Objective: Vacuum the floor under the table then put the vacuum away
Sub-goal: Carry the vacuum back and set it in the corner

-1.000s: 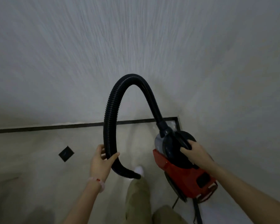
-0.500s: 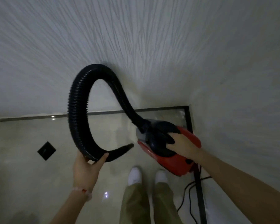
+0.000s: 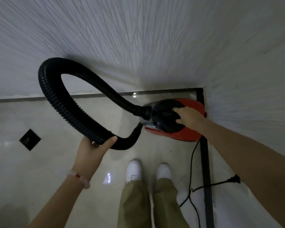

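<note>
The far fingers of the left hand [image 3: 92,151] are hidden behind the black ribbed plastic hose [image 3: 66,111]; only the thumb shows, curled over its near side, gripping it from below. The hose's free end slips out of sight beneath the front of the red and black canister vacuum cleaner [image 3: 164,120]. Whether the vacuum rests on the glossy beige tiled floor [image 3: 48,170] cannot be told. The right hand [image 3: 190,118] lies on top of it, fingers curled over the black handle. Below that hand a thin black power cord [image 3: 191,163] trails out of frame.
</note>
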Tool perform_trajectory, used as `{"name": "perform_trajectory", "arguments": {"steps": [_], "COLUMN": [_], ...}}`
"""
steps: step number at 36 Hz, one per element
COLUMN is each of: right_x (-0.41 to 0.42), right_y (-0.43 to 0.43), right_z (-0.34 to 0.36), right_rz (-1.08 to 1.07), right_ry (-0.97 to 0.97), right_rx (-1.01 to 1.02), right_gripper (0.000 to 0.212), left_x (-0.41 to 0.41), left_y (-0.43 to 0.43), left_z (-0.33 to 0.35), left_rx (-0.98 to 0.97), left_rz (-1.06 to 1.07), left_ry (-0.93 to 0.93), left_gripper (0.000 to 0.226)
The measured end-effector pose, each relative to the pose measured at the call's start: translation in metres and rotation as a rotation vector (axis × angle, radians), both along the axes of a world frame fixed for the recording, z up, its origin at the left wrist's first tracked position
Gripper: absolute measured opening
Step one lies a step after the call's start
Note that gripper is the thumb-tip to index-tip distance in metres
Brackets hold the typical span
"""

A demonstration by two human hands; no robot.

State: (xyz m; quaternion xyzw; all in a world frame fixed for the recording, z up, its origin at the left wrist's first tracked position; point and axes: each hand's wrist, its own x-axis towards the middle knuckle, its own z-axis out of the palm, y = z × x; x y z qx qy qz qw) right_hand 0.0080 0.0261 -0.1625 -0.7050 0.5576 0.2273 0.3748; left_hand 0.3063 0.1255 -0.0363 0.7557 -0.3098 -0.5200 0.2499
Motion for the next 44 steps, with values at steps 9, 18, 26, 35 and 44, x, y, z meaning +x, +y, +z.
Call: {"name": "perform_trajectory", "arguments": {"steps": [9, 18, 26, 35, 44], "right_x": [-0.029, -0.011, -0.016, -0.012, -0.021], "right_y": [-0.040, -0.028, -0.036, -0.023, -0.008], "right_z": [-0.025, -0.052, -0.054, -0.053, -0.044], "right_rz": [0.073, 0.014, 0.017, -0.066, -0.132], "right_ry": [0.206, 0.148, 0.155, 0.130, 0.025], "right_rx": [-0.145, -0.248, -0.311, -0.257, -0.160], "right_gripper": [0.055, 0.041, 0.041, 0.043, 0.060], "left_x": [-0.017, -0.020, 0.002, 0.005, 0.007], "left_y": [-0.006, -0.009, 0.000, 0.001, -0.004], "left_z": [-0.012, -0.019, -0.019, -0.012, 0.005], "left_rx": [0.030, 0.082, 0.047, 0.021, -0.170], "left_rz": [-0.125, -0.101, -0.115, 0.079, 0.172], "left_ry": [0.044, 0.103, 0.037, 0.033, 0.041], "left_gripper": [0.021, 0.022, 0.055, 0.050, 0.051]}}
